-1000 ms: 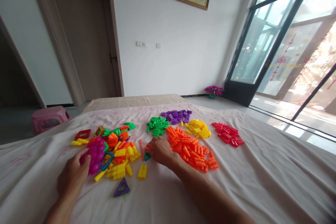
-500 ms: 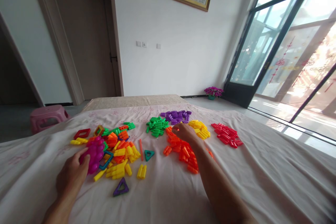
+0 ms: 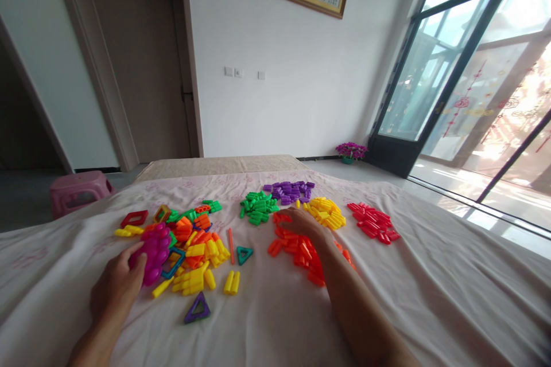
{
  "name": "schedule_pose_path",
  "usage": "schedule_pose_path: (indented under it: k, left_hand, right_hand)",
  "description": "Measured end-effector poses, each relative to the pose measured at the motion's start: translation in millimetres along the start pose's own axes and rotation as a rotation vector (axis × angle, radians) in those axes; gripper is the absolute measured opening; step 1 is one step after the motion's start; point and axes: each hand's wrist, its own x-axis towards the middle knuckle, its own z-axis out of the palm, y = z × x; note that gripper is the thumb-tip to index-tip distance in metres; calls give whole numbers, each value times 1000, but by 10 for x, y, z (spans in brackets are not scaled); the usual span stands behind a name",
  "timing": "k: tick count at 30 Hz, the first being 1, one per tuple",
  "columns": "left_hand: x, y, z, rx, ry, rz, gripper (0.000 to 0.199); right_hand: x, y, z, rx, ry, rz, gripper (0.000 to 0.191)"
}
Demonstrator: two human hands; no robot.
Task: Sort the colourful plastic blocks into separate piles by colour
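Observation:
At the left of the cloth, my left hand (image 3: 118,278) is closed around the edge of a magenta bumpy plastic toy piece (image 3: 157,252). Just beside it lies a mixed heap of yellow blocks (image 3: 191,280), orange blocks (image 3: 184,230) and outlined shapes, including a blue square frame (image 3: 174,264). My right hand (image 3: 299,222) reaches over the far end of a pile of orange tube-like blocks (image 3: 303,252). Its fingers are apart among the orange pieces, and the hand and forearm hide part of that pile. A single yellow block (image 3: 298,204) lies just beyond the right hand.
Green (image 3: 258,206), purple (image 3: 290,191), yellow (image 3: 326,212) and red (image 3: 373,222) block piles sit around the orange one. A teal triangle (image 3: 244,255), a thin orange stick (image 3: 231,246) and a purple triangle (image 3: 198,308) lie between the hands. A pink stool (image 3: 80,192) stands left.
My right hand has moved slightly nearer over the orange pile, uncovering a yellow block behind it. My left hand still holds the magenta piece in about the same place.

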Motion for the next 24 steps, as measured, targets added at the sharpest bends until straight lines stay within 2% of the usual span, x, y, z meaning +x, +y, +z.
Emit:
schedule_pose_path:
  k: [4, 7, 10, 13, 16, 20, 24]
  left_hand:
    - [-21, 17, -4, -14, 2, 4, 62]
    - [3, -15, 38, -22, 39, 12, 60]
    - [29, -40, 75, -15, 61, 3, 58]
    - [33, -39, 82, -14, 54, -8, 58]
    - [19, -25, 71, -16, 63, -7, 58]
    - [4, -19, 58, -18, 64, 0, 58]
    - [13, -26, 62, -18, 69, 10, 58]
  right_hand:
    - [-66, -35, -155, -7, -114, -37, 42]
    - [-99, -185, -260, -45, -79, -49, 40]
    - [-127, -470, -295, -10, -46, -99, 37]
    - [-166, -840, -201, 96, -178, -257, 32]
    - [-233, -1189, -19, 121, -303, -393, 29]
    - [-358, -1489, 176, 60, -291, -420, 51]
    - [-463, -1604, 245, 8, -268, -469, 45]
